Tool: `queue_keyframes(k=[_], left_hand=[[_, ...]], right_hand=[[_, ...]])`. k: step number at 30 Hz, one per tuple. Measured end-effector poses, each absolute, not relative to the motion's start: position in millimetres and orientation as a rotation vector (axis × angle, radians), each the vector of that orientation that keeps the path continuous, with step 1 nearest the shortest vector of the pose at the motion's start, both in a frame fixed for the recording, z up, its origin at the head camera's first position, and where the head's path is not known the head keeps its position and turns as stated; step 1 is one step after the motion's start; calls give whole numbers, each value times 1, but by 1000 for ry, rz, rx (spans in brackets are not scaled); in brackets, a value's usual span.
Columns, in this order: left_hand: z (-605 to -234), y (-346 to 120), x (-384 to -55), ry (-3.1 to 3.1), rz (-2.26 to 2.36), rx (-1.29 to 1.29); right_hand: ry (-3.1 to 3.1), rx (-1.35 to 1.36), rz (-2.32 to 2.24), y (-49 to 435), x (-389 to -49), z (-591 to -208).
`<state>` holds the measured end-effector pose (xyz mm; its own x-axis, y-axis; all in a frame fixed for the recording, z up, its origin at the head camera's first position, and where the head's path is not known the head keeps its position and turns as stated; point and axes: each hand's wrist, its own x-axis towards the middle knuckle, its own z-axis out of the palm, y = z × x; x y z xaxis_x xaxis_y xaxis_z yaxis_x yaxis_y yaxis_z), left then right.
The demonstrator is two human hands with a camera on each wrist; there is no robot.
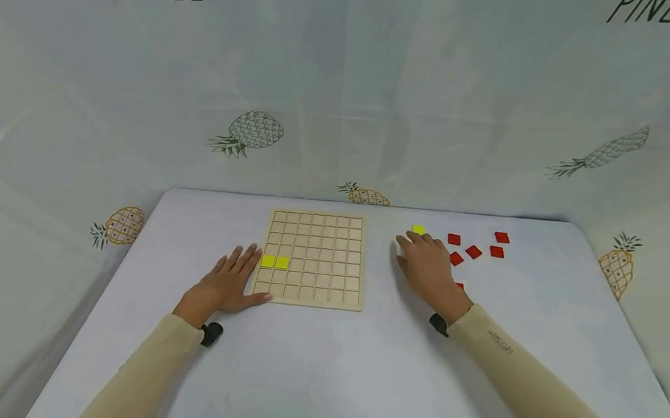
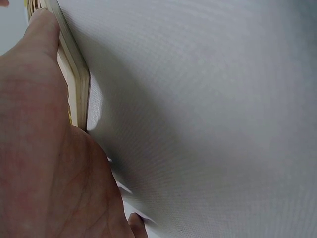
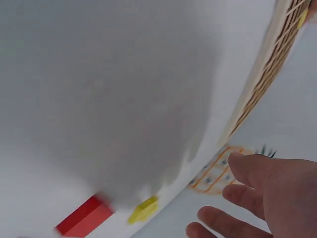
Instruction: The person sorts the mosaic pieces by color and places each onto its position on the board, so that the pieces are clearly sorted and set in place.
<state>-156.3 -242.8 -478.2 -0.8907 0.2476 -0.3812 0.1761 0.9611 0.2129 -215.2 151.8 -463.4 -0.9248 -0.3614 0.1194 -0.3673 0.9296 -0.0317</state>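
Note:
A square wooden grid board (image 1: 328, 259) lies on the white table, with one yellow tile (image 1: 267, 261) and a second yellow tile (image 1: 281, 263) side by side in its left cells. My left hand (image 1: 227, 283) is spread flat at the board's lower left corner, its thumb (image 2: 43, 32) along the front edge. To the right of the board, my right hand (image 1: 427, 266) hovers with loosely extended fingers, holding nothing. Just beyond those fingers is a loose yellow tile (image 1: 418, 229), seen also as a yellow tile (image 3: 143, 210) beside a red one (image 3: 85, 216) in the right wrist view.
Several red tiles are scattered right of my right hand, among them a red tile (image 1: 473, 252) and another red tile (image 1: 501, 237) farther back. One red tile (image 1: 460, 285) is partly hidden by the wrist. A pineapple-print curtain (image 1: 351, 97) hangs behind the table (image 1: 311, 377).

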Motion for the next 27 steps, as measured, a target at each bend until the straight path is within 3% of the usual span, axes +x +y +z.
queue_keyframes(k=[11, 27], left_hand=[[-473, -242, -155, 2698, 236, 301], [-485, -247, -157, 2688, 226, 326]], right_hand=[[-3076, 481, 103, 182, -224, -469], [-3052, 550, 54, 179, -230, -477]])
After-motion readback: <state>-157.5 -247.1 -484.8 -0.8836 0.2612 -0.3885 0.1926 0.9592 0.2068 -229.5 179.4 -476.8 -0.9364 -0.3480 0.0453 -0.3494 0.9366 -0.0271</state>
